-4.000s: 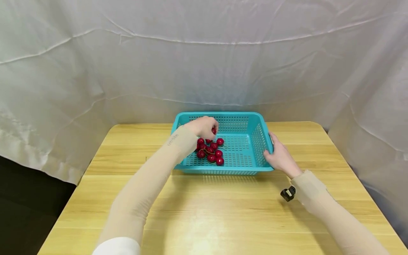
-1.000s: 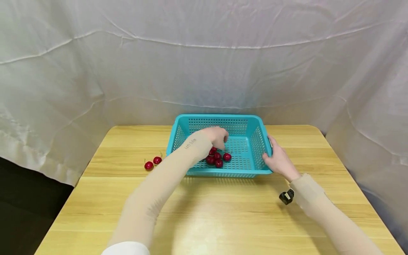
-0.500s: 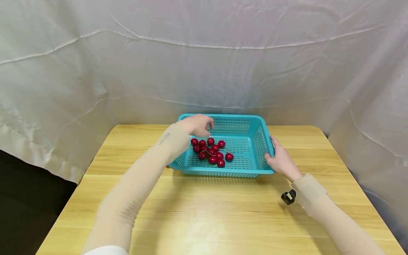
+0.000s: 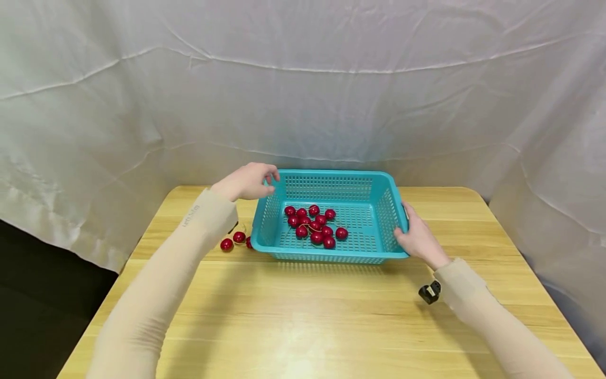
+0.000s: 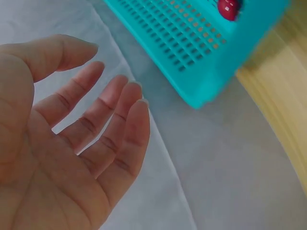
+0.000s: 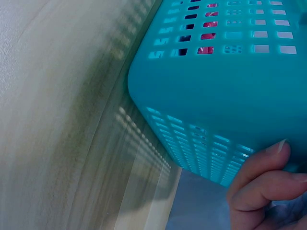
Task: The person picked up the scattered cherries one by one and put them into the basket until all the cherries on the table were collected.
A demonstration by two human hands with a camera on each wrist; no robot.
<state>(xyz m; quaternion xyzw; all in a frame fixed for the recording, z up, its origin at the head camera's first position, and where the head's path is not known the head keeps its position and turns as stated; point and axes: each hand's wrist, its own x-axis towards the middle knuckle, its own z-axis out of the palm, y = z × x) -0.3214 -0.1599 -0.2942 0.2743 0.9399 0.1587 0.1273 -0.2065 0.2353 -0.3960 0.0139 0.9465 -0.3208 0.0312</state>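
Note:
My left hand (image 4: 248, 180) hovers over the back left corner of the turquoise plastic basket (image 4: 331, 253). Nothing lies in its palm in the left wrist view, where the fingers (image 5: 88, 120) are loosely bent and apart from the thumb. At the basket's right end, my right hand (image 4: 418, 237) grips the rim. In the right wrist view, its fingers (image 6: 264, 187) curl against the basket's outer wall. Several dark red cherries (image 4: 316, 223) with stems sit clustered in the left half of the basket. Outside, cherries (image 4: 239, 237) lie on the table by its left wall, one partly hidden by the rim.
The wooden table (image 4: 303, 316) extends in front of the basket and to both sides. Behind it hangs a pale grey cloth (image 4: 331, 105), close to the basket's back wall. A small black device (image 4: 430, 292) is on the right wrist.
My left hand held a cherry over the basket earlier, then reached among the cherries. It has since risen leftwards out of the basket, uncovering the cherries on the table. My right hand kept its grip.

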